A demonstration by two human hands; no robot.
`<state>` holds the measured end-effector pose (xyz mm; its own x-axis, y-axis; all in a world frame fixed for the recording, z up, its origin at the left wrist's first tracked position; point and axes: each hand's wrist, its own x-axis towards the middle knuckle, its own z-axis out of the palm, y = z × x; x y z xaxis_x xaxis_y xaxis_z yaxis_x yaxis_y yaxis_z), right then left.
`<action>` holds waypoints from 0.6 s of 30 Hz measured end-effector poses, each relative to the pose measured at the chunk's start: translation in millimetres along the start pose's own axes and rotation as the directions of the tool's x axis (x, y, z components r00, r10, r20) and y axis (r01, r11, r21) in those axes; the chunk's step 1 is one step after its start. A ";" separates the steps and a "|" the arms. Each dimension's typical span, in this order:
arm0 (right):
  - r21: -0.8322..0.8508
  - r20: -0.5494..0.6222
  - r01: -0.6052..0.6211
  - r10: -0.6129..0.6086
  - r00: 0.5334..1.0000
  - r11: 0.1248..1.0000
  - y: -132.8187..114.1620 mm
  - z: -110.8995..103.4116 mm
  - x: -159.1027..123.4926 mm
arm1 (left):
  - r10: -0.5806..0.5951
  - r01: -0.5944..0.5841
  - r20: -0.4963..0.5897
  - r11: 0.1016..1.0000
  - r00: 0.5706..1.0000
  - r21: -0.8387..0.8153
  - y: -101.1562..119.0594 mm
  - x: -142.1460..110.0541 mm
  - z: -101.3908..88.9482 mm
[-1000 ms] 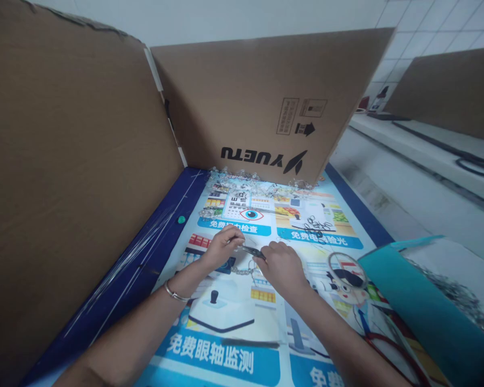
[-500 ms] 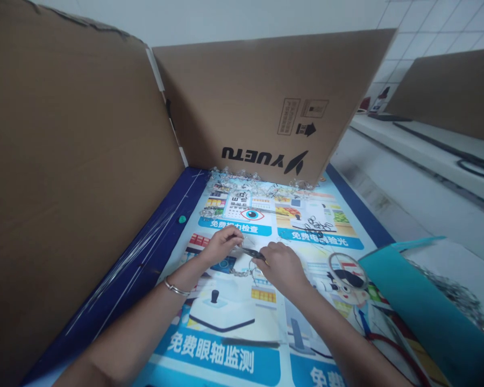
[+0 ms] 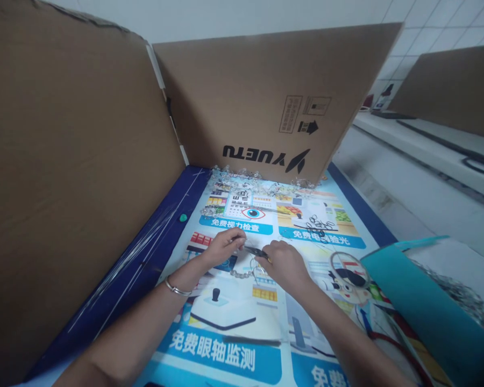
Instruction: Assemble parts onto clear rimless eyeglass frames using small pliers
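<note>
My left hand [image 3: 225, 246] is pinched shut near the middle of the printed poster [image 3: 226, 344], holding one end of a string of clear beads [image 3: 242, 273] that droops toward me. A metal bangle sits on that wrist. My right hand [image 3: 284, 264] is closed around small dark pliers [image 3: 255, 251], whose tips point left and meet the left fingertips. The two hands are almost touching.
Cardboard panels stand at the left [image 3: 64, 161] and at the back [image 3: 266, 97]. Clear beads [image 3: 246, 177] lie along the back panel's foot. A pile of small dark rings [image 3: 318, 222] lies beyond my right hand. A teal tray [image 3: 423, 306] with bead chains is at the right.
Both hands stay together on the bead string and pliers, with only slight shifts. The camera has tilted a little.
</note>
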<state>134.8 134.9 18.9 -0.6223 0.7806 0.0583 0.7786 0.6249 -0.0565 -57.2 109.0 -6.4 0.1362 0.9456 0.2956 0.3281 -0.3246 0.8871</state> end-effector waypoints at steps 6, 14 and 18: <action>-0.031 0.013 0.011 -0.011 1.000 0.999 -0.6 4.0 -0.1 | 0.169 -0.165 -0.012 0.973 0.986 0.164 -1.6 1.1 -0.4; -0.054 0.014 0.000 0.001 1.000 0.999 1.8 4.1 0.4 | 0.207 -0.186 -0.033 0.930 0.978 0.317 -4.8 1.8 0.1; -0.044 0.036 -0.017 0.018 0.999 0.999 3.8 4.9 1.4 | 0.232 -0.214 0.008 0.882 0.973 0.420 -8.8 2.8 0.9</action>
<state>136.5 138.4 13.8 -0.6105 0.7917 0.0215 0.7917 0.6108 -0.0137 -58.9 114.5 -13.7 0.2158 0.8441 0.4908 0.6529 -0.4985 0.5703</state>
